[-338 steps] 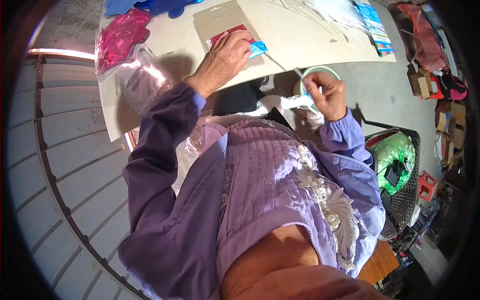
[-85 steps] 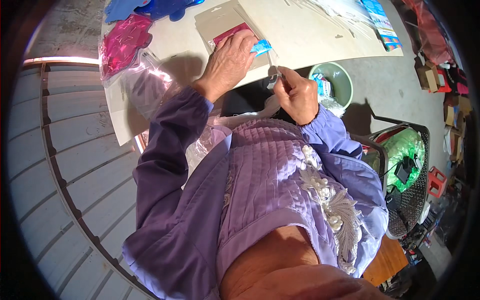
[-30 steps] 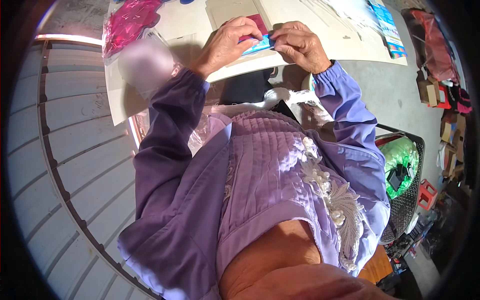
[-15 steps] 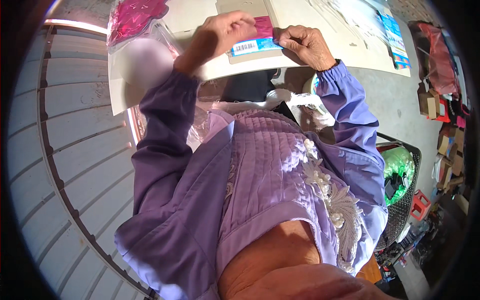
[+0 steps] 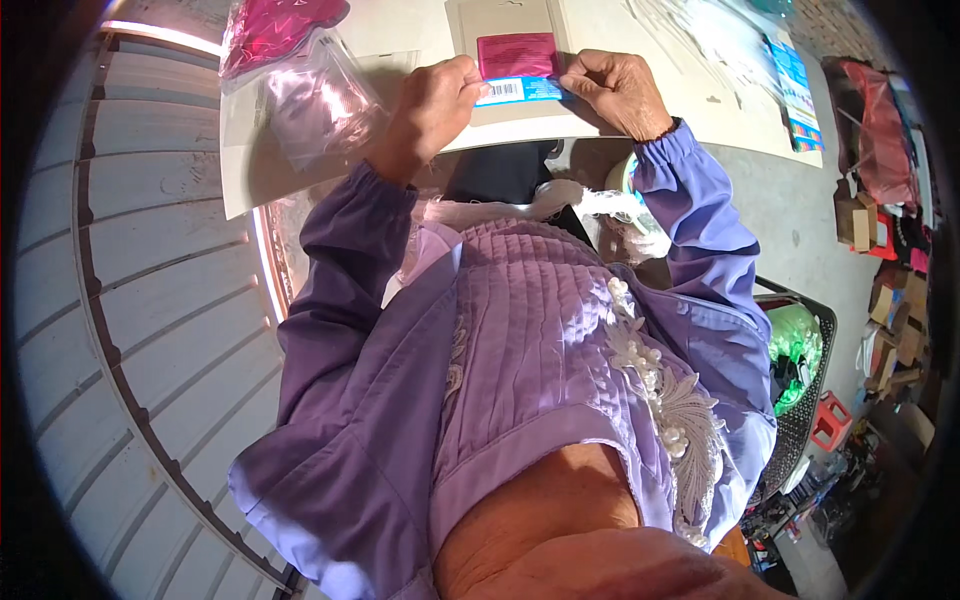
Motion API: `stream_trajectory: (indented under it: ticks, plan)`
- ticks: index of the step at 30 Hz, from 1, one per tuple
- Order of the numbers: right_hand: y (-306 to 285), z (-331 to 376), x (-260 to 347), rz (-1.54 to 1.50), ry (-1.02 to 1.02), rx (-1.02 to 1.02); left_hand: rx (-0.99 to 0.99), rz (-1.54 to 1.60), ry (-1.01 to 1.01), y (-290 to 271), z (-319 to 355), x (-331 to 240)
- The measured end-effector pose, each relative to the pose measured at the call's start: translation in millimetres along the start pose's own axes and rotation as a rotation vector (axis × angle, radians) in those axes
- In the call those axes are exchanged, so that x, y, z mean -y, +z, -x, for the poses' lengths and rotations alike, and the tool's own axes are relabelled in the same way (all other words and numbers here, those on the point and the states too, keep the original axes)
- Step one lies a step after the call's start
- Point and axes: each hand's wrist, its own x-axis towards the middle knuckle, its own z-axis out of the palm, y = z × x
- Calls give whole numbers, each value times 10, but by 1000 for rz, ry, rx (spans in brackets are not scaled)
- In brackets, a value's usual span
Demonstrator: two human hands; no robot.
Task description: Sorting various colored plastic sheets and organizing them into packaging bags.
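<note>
Since the last frame both my hands have lifted the blue label strip against the tan card near the table's front edge. Left hand pinches its left end, right hand its right; long axis runs left–right.

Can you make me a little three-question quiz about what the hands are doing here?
1. True or false: both hands touch the blue label strip.
2. What colour is the patch on the tan card? A green, B pink, C black.
3. Fill in: the clear bag lies beside the ____ hand.

Key:
1. True. The left hand and right hand pinch its two ends.
2. B. The pink patch sits just above the strip.
3. Left.
</note>
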Motion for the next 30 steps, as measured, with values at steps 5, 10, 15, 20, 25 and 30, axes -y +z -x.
stream_trajectory:
  ticks: [5, 10, 15, 20, 25, 30]
  plan:
    - [24, -30, 70, 101, 34, -26, -39, 41, 36, -5, -28, 3]
    - [33, -34, 172, 277, -21, -66, -29, -22, 73, -5, -98, 73]
    - [16, -64, 79, 429, -29, -188, 89, -15, 78, -80, -155, 140]
    - [-16, -45, 21, 403, 29, -159, 135, 28, 47, -123, -167, 139]
    - [30, -29, -53, 369, 8, -198, -35, 41, 16, -32, -55, 81]
    - [66, -34, -108, 421, -11, -197, -101, -169, -194, 61, -26, -69]
